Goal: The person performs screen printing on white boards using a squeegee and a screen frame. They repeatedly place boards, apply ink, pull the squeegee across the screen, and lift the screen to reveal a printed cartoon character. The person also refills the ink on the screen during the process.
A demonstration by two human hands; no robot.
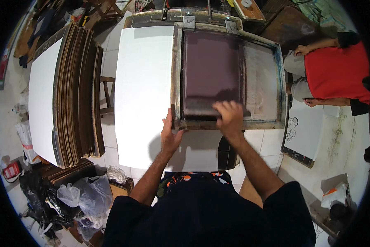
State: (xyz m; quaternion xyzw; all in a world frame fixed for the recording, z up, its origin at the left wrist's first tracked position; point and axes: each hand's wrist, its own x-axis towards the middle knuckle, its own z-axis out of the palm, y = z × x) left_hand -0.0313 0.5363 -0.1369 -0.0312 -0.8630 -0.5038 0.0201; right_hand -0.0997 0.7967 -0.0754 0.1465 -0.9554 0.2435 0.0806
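A wooden screen-printing frame (177, 78) lies over a white sheet (145, 90) on a board. Its left part has a dark purple-brown mesh area (213, 61), and the right part is a pale, stained strip. My right hand (230, 117) is closed on a dark squeegee (200, 108) near the frame's front edge, slightly blurred by motion; the hand covers part of the tool. At the frame's front left corner, my left hand (169, 138) rests against the wood, fingers stretched out and thumb apart.
Metal hinge clamps (189, 22) hold the frame's far edge. A tall stack of boards (75, 94) topped with white stands at left, with plastic bags (88, 195) below it. On the right, a person in red (337, 72) is beside a board with a printed sheet (304, 127).
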